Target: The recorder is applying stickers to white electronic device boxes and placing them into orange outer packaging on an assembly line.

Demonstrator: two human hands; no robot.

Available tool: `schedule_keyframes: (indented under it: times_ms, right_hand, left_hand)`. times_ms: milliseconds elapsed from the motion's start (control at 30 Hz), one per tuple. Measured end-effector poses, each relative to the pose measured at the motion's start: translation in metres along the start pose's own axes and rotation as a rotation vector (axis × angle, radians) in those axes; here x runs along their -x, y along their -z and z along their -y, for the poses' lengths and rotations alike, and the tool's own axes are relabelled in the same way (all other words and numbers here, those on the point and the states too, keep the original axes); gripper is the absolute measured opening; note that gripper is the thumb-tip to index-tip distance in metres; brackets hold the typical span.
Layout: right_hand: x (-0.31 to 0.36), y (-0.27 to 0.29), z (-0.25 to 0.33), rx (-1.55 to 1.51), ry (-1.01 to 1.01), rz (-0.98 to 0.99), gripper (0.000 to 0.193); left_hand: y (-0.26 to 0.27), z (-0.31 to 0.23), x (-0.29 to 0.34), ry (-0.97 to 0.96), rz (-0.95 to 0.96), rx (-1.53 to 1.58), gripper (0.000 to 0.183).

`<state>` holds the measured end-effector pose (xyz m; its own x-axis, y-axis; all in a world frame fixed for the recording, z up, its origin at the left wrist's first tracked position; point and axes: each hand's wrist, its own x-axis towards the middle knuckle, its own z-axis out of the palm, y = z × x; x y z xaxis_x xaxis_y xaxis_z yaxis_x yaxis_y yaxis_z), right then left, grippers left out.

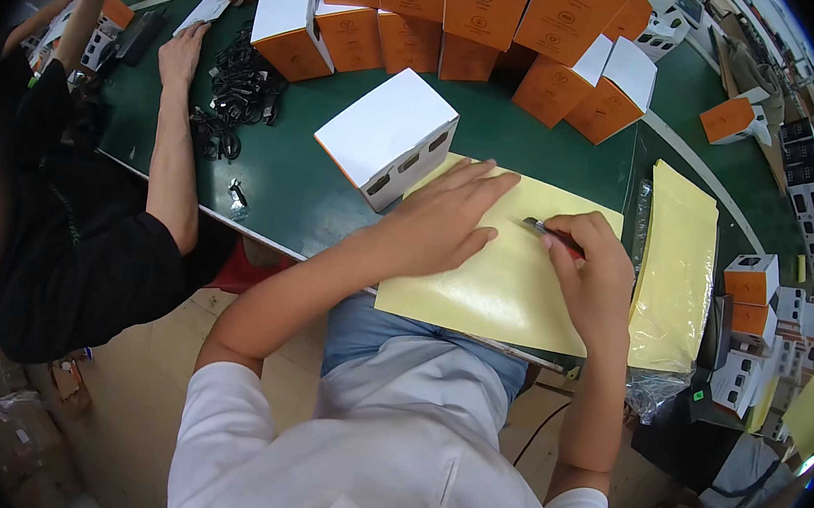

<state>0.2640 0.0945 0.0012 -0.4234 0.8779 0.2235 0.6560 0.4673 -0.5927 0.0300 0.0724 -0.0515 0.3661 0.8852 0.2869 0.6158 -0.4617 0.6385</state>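
A pale yellow sheet (461, 303) lies on the green table in front of me, close to its near edge. My left hand (444, 220) rests flat on the sheet's left part, fingers stretched out. Over the right part of the sheet, my right hand (589, 272) is closed around a red-handled utility knife (565, 242). The knife's metal tip points left, toward my left hand, at or just above the sheet. A white and orange box (386, 132) stands beyond my left hand, by the sheet's upper left corner.
More orange and white boxes (485, 7) are stacked along the far side. Black cables (238, 91) lie to the left, near a co-worker's hand (181, 56) on a white item. Right of my sheet is a stack of yellow sheets (675, 270) in clear plastic.
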Motion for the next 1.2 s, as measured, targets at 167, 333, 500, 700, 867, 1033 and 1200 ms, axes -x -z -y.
schedule_keyframes:
  times_ms: [167,333,500,700,867,1033,1200]
  right_hand:
    - [-0.011,-0.01,-0.007,0.072,-0.016,-0.007,0.009]
    - [-0.023,-0.018,-0.011,0.146,-0.029,0.018,0.008]
    - [-0.028,-0.02,-0.009,0.171,-0.078,0.074,0.008]
    - [-0.029,-0.018,-0.007,0.127,-0.128,0.126,0.01]
    - [-0.031,-0.026,-0.001,0.145,-0.141,0.1,0.016]
    - [-0.034,-0.036,-0.003,0.301,-0.054,0.026,0.025]
    - [-0.033,-0.03,0.003,0.288,-0.077,0.031,0.023]
  left_hand:
    - [0.004,0.003,-0.011,0.186,0.151,0.011,0.074]
    - [0.001,0.009,-0.008,0.169,0.135,0.039,0.079]
    - [0.0,0.01,-0.008,0.158,0.135,0.054,0.082]
    - [-0.002,0.012,-0.006,0.149,0.121,0.065,0.082]
    - [-0.004,0.013,-0.005,0.132,0.093,0.057,0.081]
    - [-0.007,0.015,-0.005,0.119,0.082,0.056,0.081]
    - [-0.003,0.013,-0.009,0.118,0.078,0.083,0.081]
